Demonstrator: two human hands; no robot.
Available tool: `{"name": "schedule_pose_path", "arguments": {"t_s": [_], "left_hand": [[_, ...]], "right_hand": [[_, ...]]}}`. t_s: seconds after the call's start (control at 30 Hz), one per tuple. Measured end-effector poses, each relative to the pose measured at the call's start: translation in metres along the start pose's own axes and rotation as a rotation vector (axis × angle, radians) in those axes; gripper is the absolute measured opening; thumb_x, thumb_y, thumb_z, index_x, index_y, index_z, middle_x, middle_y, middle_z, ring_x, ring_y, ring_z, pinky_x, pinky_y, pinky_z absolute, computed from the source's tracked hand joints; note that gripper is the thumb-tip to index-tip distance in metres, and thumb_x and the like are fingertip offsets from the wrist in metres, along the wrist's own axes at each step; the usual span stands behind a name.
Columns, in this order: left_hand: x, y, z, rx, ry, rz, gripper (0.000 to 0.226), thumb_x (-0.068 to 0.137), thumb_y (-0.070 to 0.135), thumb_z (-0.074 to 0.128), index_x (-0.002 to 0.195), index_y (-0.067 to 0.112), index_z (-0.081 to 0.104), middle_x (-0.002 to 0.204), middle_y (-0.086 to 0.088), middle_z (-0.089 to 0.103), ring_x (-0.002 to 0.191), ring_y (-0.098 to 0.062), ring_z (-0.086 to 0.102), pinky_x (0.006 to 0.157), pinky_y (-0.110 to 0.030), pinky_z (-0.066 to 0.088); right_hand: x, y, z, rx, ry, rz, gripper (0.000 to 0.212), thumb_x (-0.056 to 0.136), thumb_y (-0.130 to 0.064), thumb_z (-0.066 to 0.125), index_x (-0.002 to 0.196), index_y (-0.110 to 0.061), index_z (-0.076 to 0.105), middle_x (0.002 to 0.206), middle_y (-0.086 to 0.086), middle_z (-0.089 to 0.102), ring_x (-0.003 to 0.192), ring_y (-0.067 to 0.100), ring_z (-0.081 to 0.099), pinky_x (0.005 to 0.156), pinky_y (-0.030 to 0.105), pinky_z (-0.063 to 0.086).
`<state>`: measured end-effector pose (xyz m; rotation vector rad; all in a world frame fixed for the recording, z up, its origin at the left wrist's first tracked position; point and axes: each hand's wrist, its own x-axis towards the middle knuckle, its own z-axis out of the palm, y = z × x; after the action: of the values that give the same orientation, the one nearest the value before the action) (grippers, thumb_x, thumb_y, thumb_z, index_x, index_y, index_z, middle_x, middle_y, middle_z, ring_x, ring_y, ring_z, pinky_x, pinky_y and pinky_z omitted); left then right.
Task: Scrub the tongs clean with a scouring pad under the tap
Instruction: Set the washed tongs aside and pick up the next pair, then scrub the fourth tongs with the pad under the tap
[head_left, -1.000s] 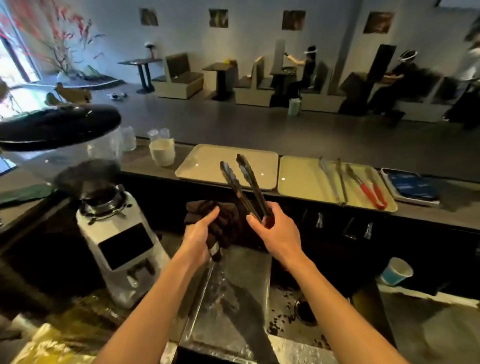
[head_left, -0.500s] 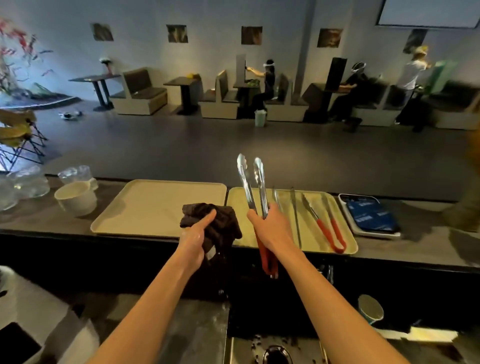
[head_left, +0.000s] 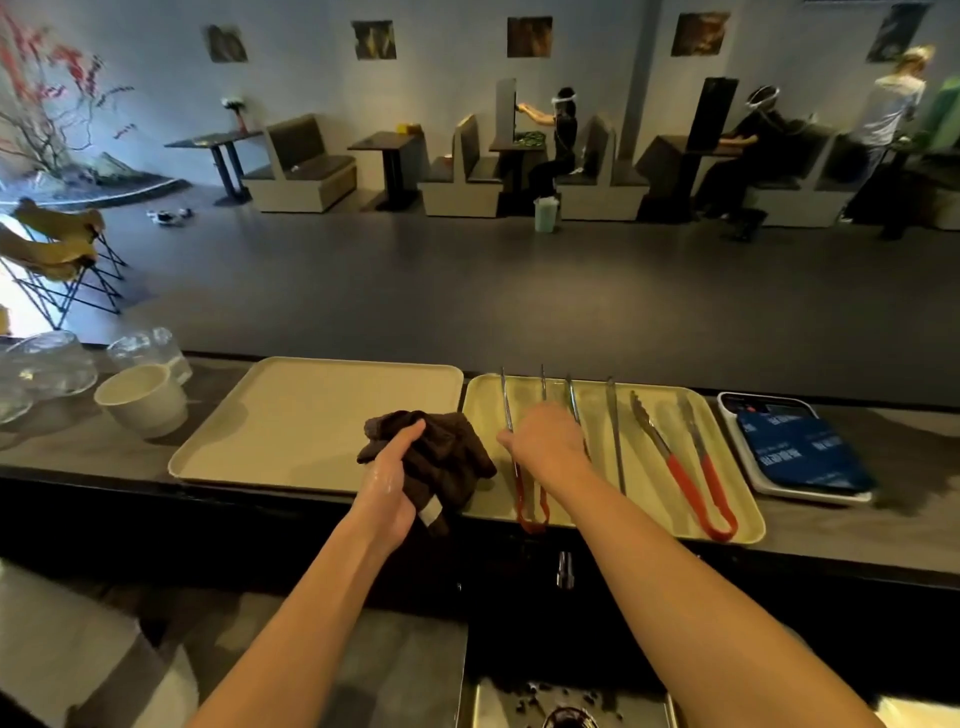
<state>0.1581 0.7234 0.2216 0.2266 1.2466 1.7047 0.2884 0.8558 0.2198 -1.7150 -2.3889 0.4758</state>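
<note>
Head view: tongs (head_left: 519, 493) lie on right tray (head_left: 582, 504) along its left edge, red handles nearest, tips pointing away; right hand (head_left: 545, 441) rests over them, grip hidden; left hand (head_left: 387, 488) clutches brown cloth (head_left: 447, 462).

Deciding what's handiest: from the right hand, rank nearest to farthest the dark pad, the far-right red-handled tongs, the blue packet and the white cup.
From the right hand:
1. dark pad, just left, held by the left hand.
2. far-right red-handled tongs, to its right.
3. blue packet, far right.
4. white cup, far left.
</note>
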Motion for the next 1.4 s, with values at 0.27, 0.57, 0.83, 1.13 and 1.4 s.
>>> {"name": "schedule_pose_path", "arguments": {"t_s": [0.27, 0.57, 0.83, 1.13, 1.4], "left_hand": [[-0.018, 0.01, -0.029, -0.042, -0.022, 0.005, 0.043, 0.093, 0.03, 0.062, 0.124, 0.001, 0.061, 0.12, -0.018, 0.069, 0.115, -0.031, 0.064, 0.105, -0.049, 0.044], [-0.091, 0.043, -0.135, -0.128, 0.015, 0.103, 0.045, 0.099, 0.036, 0.048, 0.117, -0.001, 0.067, 0.128, -0.02, 0.064, 0.122, -0.032, 0.059, 0.113, -0.046, 0.037], [-0.214, 0.076, -0.296, -0.073, 0.257, 0.23, 0.052, 0.098, 0.04, 0.048, 0.12, -0.003, 0.065, 0.122, -0.026, 0.065, 0.116, -0.034, 0.062, 0.105, -0.044, 0.044], [-0.358, 0.06, -0.447, -0.172, 0.496, 0.268, 0.049, 0.096, 0.038, 0.05, 0.112, -0.005, 0.069, 0.116, -0.031, 0.062, 0.107, -0.037, 0.061, 0.101, -0.046, 0.047], [-0.409, 0.024, -0.528, -0.312, 0.656, 0.23, 0.053, 0.092, 0.042, 0.055, 0.108, -0.008, 0.063, 0.118, -0.036, 0.057, 0.106, -0.041, 0.059, 0.109, -0.053, 0.039]], "right_hand": [[-0.012, -0.015, 0.0, -0.266, 0.149, -0.026, 0.074, 0.093, -0.066, 0.045, 0.133, -0.004, 0.052, 0.13, 0.016, 0.055, 0.112, 0.027, 0.057, 0.088, 0.035, 0.051], [-0.103, -0.12, 0.025, 0.087, 0.103, -0.48, 0.035, 0.098, -0.044, 0.046, 0.119, -0.02, 0.061, 0.116, -0.003, 0.061, 0.108, 0.019, 0.057, 0.074, 0.031, 0.037], [-0.249, -0.251, 0.085, 0.356, 0.042, -0.812, 0.03, 0.097, -0.043, 0.054, 0.121, -0.025, 0.06, 0.102, -0.008, 0.067, 0.091, 0.014, 0.063, 0.065, 0.025, 0.034], [-0.414, -0.345, 0.17, 0.403, -0.153, -0.989, 0.021, 0.097, -0.038, 0.054, 0.112, -0.024, 0.06, 0.086, -0.01, 0.063, 0.085, 0.018, 0.065, 0.063, 0.028, 0.033], [-0.487, -0.371, 0.252, 0.267, -0.318, -0.933, 0.024, 0.098, -0.04, 0.052, 0.113, -0.023, 0.06, 0.103, 0.002, 0.071, 0.096, 0.027, 0.066, 0.068, 0.031, 0.036]]}}
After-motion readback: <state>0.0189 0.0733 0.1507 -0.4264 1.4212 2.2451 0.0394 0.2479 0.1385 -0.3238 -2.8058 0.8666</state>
